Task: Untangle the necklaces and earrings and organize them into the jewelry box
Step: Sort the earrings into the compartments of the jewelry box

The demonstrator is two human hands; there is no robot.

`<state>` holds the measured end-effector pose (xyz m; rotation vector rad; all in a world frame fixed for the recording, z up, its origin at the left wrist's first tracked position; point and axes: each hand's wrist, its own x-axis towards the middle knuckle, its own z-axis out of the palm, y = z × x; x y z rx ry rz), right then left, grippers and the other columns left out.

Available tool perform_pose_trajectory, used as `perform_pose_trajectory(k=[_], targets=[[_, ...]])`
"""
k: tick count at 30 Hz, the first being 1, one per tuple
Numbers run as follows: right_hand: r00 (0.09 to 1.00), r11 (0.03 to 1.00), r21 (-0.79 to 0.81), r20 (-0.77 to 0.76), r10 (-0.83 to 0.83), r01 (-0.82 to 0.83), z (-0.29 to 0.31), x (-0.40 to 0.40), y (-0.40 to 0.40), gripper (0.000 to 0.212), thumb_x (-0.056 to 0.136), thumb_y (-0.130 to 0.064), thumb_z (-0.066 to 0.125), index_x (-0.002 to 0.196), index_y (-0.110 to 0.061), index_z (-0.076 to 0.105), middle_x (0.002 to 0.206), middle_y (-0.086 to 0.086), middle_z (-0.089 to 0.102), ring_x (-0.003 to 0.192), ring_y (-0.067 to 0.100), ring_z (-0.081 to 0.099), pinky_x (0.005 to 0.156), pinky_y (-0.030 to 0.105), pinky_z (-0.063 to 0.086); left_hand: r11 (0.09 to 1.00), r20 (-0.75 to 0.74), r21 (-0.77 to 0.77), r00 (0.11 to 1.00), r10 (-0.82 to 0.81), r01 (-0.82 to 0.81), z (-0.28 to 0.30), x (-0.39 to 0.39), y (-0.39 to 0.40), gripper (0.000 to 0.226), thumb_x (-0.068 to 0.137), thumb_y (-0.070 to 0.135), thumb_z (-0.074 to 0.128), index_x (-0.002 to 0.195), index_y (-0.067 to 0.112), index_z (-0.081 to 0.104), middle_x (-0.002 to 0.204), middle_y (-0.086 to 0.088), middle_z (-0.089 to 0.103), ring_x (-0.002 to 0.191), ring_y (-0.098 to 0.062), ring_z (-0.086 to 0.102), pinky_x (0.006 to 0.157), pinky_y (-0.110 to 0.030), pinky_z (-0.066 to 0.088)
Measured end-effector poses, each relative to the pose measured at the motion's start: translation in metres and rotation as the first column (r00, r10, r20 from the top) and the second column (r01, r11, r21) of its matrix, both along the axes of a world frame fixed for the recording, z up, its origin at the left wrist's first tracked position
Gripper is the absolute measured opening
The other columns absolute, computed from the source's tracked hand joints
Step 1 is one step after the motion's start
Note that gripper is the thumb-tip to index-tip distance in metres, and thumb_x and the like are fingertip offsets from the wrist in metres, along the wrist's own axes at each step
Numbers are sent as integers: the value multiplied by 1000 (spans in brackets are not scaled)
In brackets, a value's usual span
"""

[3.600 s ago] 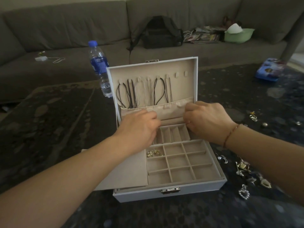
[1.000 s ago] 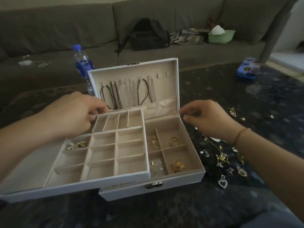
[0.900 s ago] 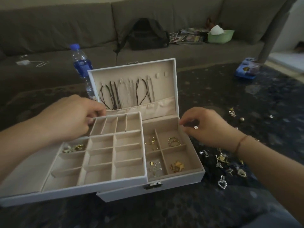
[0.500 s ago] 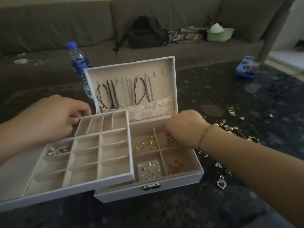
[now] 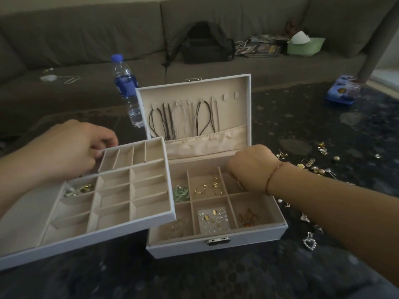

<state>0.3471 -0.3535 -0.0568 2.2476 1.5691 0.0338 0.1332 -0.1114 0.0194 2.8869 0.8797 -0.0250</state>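
Note:
The white jewelry box (image 5: 248, 238) stands open on the dark table, with cord and chain necklaces (image 5: 185, 117) hanging inside its lid. My left hand (image 5: 69, 149) grips the back edge of the lifted divided tray (image 5: 121, 197), which is held left of the box and carries gold earrings (image 5: 82, 188) in one cell. My right hand (image 5: 250, 167) reaches down into the back right compartment, its fingers hidden. Lower cells hold gold hoops (image 5: 207, 188), a green piece (image 5: 181, 193) and a stud card (image 5: 213, 219). Loose earrings (image 5: 311, 167) lie to the right.
A pearl heart earring (image 5: 308, 240) lies by the box's right front corner. A water bottle (image 5: 127, 89) stands behind the tray. A blue box (image 5: 343, 91) sits far right. On the sofa are a black backpack (image 5: 207, 44) and a green bowl (image 5: 304, 46).
My left hand lifted the tray out of the box and carried it left, uncovering the lower compartments. My right hand moved from the box's right edge into the back right compartment.

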Motion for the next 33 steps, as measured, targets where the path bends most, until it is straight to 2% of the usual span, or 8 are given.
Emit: perform_pose_trajectory(k=[4,7,16,19,21,26,30,33], targets=[[973,987,84,-198,-121,140,8,20,2,7,83,-37,70,85,-34,65,79,-13,56,74,12,54,64,26,42,1000,-45,1,999,-1,1,-6,-2,2,52,84,5,67,87,57,60,71,26,69,77,-3,69,74,-38,59],[945,975,110,-290,-153,192,12,36,2,9,81,-44,72,88,-37,71,81,-17,62,82,9,59,67,26,45,1000,-35,25,999,-6,6,-9,-3,3,50,85,7,67,85,57,60,70,28,68,77,-1,69,73,-38,59],[934,956,191,-323,-151,221,5,45,-5,14,85,-30,67,92,-41,72,93,-16,66,88,11,62,73,28,52,1000,-30,26,999,-12,13,-8,4,-8,42,85,9,69,83,51,64,72,27,69,78,-2,68,73,-39,58],[912,911,305,-380,-153,279,18,51,-16,18,87,-25,65,91,-40,73,87,-19,67,86,8,64,83,32,56,997,-46,66,998,-39,42,-8,13,-18,38,86,12,69,82,49,63,71,26,68,75,1,65,71,-37,58],[868,854,395,-481,-121,338,28,53,-27,16,87,-22,68,91,-36,75,79,-23,63,80,1,62,84,27,53,995,-42,76,998,-54,57,-7,19,-22,36,87,14,68,83,49,63,72,27,67,76,2,64,70,-36,58],[876,848,408,-465,-125,338,33,43,-55,11,90,-32,64,95,-36,72,81,-21,65,81,2,63,81,30,55,994,3,66,996,-90,90,-9,32,-33,39,84,10,69,81,48,64,70,30,66,74,3,65,69,-33,57],[799,694,490,-565,-207,527,31,55,-86,13,89,-26,64,89,-37,71,77,-19,68,76,-1,62,74,26,53,993,19,42,994,-112,111,-11,41,-43,38,84,7,68,80,45,65,72,23,69,78,0,67,74,-37,59],[704,627,407,-624,-340,664,22,79,-119,21,90,-22,64,84,-42,64,84,-14,67,76,5,63,68,24,49,991,16,29,991,-130,130,-15,48,-46,37,85,10,68,82,47,65,74,23,69,76,-1,67,70,-38,60]])
